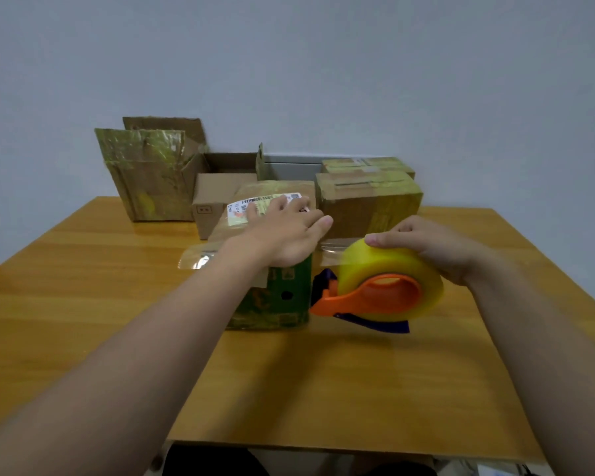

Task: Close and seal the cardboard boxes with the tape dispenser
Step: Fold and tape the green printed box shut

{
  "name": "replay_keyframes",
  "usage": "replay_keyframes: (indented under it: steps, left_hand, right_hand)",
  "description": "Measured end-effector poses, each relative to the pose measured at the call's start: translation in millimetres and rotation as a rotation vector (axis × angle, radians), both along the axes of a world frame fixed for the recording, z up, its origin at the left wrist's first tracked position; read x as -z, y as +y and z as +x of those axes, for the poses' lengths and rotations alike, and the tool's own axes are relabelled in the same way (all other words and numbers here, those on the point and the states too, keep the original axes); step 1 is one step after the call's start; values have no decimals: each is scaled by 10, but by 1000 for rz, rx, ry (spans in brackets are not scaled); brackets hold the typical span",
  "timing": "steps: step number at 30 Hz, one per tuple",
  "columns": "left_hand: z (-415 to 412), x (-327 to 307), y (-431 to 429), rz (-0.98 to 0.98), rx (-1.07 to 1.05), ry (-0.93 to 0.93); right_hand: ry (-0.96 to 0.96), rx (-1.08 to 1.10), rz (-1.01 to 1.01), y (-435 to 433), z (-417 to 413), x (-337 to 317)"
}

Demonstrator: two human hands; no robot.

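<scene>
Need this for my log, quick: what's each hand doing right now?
Left hand: open, fingers flat, pressing down on the front cardboard box.
Right hand: closed on the tape dispenser, fingers curled over it.

Table (66, 269): free room across the near half and down both sides. Middle, in the way: box (279, 300), tape dispenser (385, 293) just right of it, tape strip (332, 249) bridging them. Far edge blocked: open boxes (152, 187) left, sealed boxes (368, 201) right.
</scene>
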State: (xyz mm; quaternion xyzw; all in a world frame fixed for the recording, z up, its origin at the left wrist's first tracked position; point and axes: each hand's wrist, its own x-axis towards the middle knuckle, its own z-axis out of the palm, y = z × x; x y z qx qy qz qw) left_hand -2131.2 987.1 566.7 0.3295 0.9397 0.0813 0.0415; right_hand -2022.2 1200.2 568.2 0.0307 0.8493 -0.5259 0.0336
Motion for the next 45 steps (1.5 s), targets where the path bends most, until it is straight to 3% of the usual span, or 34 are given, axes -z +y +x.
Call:
replay_keyframes:
  steps: [10,19,31,45]
  left_hand:
    - [-141,-4,29,3,94,51]
    - [-133,16,105,11,77,119]
    - [-106,9,54,34,69,107]
    - [-153,24,55,82,82,114]
  right_hand:
    - [-148,157,-373,121,190,421]
    - [-15,199,-728,196,329,613]
    - [102,258,-805,37,399,822]
    - [153,140,-933,-2,385,862]
